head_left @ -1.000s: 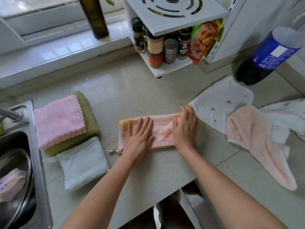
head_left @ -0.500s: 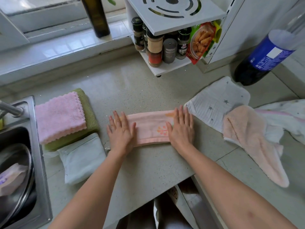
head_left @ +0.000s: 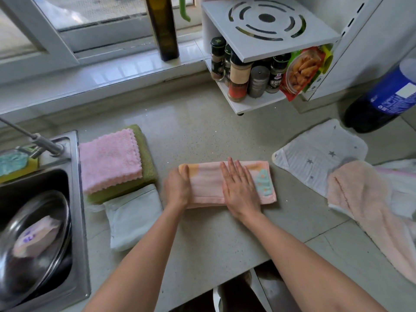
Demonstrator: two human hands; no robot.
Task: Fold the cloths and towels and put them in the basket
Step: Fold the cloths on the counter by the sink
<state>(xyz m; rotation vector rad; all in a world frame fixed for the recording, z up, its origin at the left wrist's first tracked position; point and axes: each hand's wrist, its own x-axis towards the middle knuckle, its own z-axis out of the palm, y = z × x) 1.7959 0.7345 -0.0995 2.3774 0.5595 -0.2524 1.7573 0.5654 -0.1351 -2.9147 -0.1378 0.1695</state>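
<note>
Bare speckled grey worktop [head_left: 202,131] lay open beyond both hands, up to the white spice rack [head_left: 258,102]. The folded pink patterned cloth [head_left: 207,183] lay under them, its long edges straight. The left hand [head_left: 177,190] curled its fingers round the cloth's left end; the right hand [head_left: 239,191] pressed flat, fingers straight, on its middle. Left of the left hand sat a folded pink fluffy towel [head_left: 110,161] atop a green one [head_left: 146,163].

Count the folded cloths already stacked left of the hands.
3: a pink cloth lying on a green cloth, and a white cloth just in front of them, beside the sink. Others could be hidden under the stack.
</note>
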